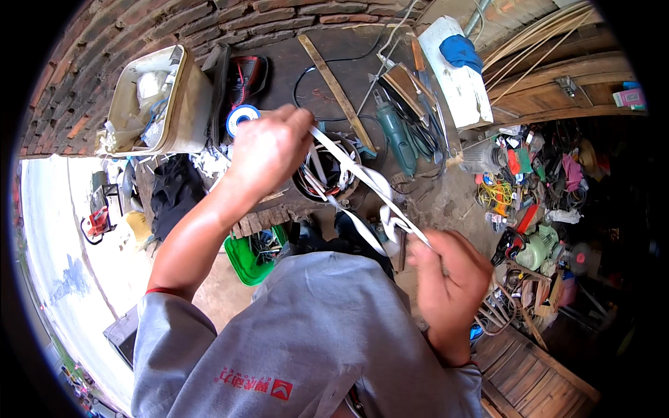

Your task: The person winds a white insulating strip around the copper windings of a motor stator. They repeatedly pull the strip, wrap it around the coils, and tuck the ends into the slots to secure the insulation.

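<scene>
From where I stand, the left hand (270, 145) near eleven o'clock and right hand (453, 284) at four pinch a twisty white strip (378, 182) between them. Tugging hard could knot its loose loops.

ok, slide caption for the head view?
Left hand and right hand hold a twisted white strip between them at a cluttered workbench.

**Bright left, dark right**

Daylight comes from the left, where the paving (52, 230) glares overexposed white. Clutter (540, 244) at the right fades into near-black shadow. The right hand (453, 282) looks blurred. Fisheye distortion curves the brick wall (90, 76) at upper left; black fills the corners.
</scene>
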`<state>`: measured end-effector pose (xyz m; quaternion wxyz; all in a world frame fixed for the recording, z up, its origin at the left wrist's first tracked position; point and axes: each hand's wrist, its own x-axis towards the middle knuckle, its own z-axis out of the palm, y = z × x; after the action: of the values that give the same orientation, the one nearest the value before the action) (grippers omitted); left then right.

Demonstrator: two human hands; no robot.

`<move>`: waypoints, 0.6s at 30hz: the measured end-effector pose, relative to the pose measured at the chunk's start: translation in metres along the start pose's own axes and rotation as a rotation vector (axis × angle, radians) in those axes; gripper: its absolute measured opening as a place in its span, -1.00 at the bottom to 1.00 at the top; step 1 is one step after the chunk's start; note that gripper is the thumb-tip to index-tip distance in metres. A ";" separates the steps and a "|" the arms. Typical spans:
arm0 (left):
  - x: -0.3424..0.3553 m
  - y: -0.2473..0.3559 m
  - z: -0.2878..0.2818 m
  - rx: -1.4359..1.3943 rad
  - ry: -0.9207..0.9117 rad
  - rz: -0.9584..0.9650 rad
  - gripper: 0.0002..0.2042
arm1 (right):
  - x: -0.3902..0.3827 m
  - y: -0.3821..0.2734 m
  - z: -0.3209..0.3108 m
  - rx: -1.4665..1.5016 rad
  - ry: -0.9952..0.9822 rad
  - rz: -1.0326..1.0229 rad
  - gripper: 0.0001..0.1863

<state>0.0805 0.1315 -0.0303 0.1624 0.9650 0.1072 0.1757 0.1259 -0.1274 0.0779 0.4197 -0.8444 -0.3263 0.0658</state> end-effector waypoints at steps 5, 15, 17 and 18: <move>-0.001 -0.007 0.005 -0.045 -0.110 0.106 -0.87 | -0.029 -0.014 -0.044 -0.042 0.292 -0.138 -0.94; -0.009 -0.002 0.050 0.097 -0.264 0.230 -0.88 | -0.138 0.007 -0.188 0.645 0.336 -0.252 -0.70; -0.006 0.003 0.051 0.069 -0.297 0.253 -0.89 | -0.164 -0.001 -0.206 0.688 0.521 -0.369 -0.80; -0.008 0.003 0.051 0.066 -0.288 0.265 -0.90 | -0.161 -0.003 -0.207 0.704 0.576 -0.420 -0.80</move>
<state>0.0927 0.1130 -0.0766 0.1197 0.9906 -0.0396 0.0521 0.0786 -0.3611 0.1861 0.7564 -0.5516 -0.3180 -0.1497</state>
